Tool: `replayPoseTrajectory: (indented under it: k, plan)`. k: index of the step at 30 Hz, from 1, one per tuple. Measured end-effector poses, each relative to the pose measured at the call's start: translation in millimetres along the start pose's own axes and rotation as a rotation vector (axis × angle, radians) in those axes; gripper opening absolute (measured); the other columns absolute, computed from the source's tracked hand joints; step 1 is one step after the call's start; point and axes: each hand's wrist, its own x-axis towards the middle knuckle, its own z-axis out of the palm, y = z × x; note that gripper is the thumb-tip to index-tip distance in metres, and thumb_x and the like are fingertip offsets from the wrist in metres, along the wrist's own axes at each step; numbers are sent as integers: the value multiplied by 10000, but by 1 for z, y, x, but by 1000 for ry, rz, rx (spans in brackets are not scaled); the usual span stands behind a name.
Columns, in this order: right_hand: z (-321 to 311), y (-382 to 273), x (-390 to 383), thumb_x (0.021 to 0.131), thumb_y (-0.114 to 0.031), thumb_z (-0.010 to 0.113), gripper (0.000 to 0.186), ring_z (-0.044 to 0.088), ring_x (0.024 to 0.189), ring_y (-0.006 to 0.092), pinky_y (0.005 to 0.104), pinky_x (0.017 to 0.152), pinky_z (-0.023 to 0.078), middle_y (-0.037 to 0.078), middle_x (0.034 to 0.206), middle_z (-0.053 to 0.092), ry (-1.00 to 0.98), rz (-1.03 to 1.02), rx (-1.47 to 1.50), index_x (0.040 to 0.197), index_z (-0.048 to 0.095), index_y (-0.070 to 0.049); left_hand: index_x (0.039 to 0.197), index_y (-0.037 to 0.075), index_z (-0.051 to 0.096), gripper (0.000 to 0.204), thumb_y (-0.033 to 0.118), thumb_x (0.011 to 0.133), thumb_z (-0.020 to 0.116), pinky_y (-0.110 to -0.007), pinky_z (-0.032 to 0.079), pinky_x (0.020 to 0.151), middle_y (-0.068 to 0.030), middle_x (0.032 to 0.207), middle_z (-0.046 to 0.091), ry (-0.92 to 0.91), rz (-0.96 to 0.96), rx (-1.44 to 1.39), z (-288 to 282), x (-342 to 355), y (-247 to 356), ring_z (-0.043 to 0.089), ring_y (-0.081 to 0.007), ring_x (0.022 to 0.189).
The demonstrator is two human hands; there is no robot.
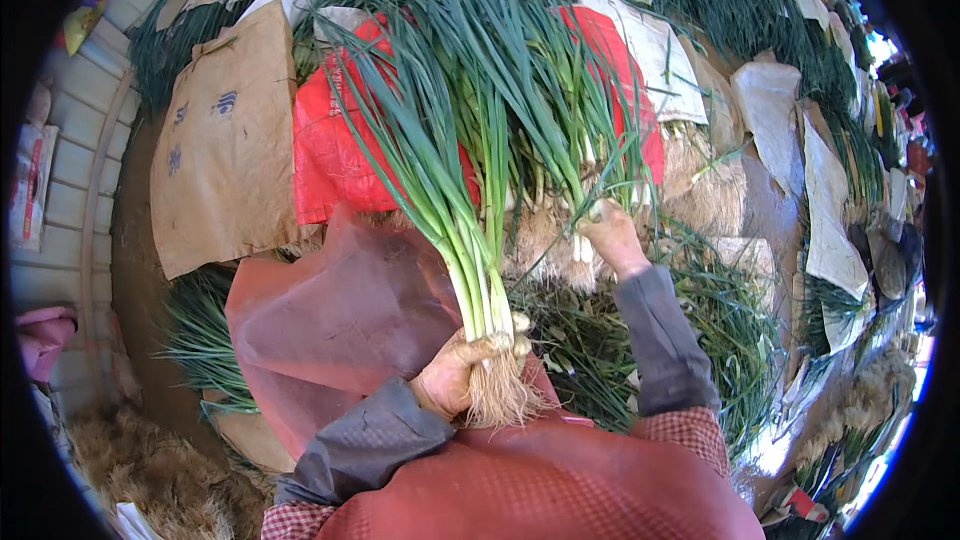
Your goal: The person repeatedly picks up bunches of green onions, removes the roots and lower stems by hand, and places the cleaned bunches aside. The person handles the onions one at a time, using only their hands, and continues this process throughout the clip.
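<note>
My left hand (455, 372) is wrapped round the white stems of a bunch of green onions (472, 275), just above their stringy roots (505, 395). The long green leaves of this bunch reach up and away from me. At the right, my right hand (610, 237) has its fingers closed at the pale lower stems of a few more green onions (580, 245), beside a pile of them. That pile (520, 130) lies on a red sack (325, 160) with its roots toward me. Both forearms wear grey sleeves, and a reddish apron covers my lap.
A tan sack (225, 140) lies left of the red one. Loose green leaves (720, 340) are strewn on the ground at the right. More green onions under pale sacks (640, 50) lie at the back and right. A pale panelled wall (85, 140) curves along the left.
</note>
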Motion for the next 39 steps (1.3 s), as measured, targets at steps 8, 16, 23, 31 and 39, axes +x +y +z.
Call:
replayPoseTrajectory:
  k: [8, 16, 23, 31, 39]
  plan:
    - [-19, -71, -86, 854, -152, 593, 137, 537, 596, 113, 242, 552, 455, 34, 725, 589, -218, -53, 773, 916, 560, -34, 1139, -44, 559, 325, 16, 822, 599, -322, 522, 782, -125, 997, 635, 105, 43, 46, 21, 38, 6, 634, -209, 841]
    - [-17, -80, -77, 842, -66, 561, 101, 571, 677, 122, 265, 571, 459, 75, 781, 615, -84, -17, 679, 930, 576, -19, 1206, -45, 509, 399, 36, 823, 585, -355, 520, 806, -126, 1021, 623, 131, 105, 64, 15, 28, 8, 628, -230, 880]
    - [-9, 28, 27, 876, -49, 519, 193, 566, 736, 153, 279, 653, 498, 109, 914, 586, 554, -100, 847, 1065, 551, -25, 1232, -30, 493, 457, 22, 792, 603, -392, 475, 903, -145, 1296, 502, -61, 60, -132, 6, -6, 6, 555, -220, 1039]
    - [-27, -114, -80, 892, -293, 582, 321, 589, 660, 130, 311, 606, 488, 113, 991, 618, -523, -303, 313, 1092, 572, -43, 1239, -54, 479, 456, 3, 800, 589, -362, 485, 892, -143, 1219, 544, -7, 52, -177, 0, -19, 3, 579, -216, 994]
    - [-36, -38, -74, 828, -317, 634, 393, 591, 1020, 205, 319, 914, 464, 119, 1152, 603, 87, -491, -44, 1152, 603, -95, 1218, -50, 497, 432, 3, 799, 588, -378, 487, 899, -157, 1270, 518, -21, 41, -168, -2, -15, -2, 575, -226, 1010]
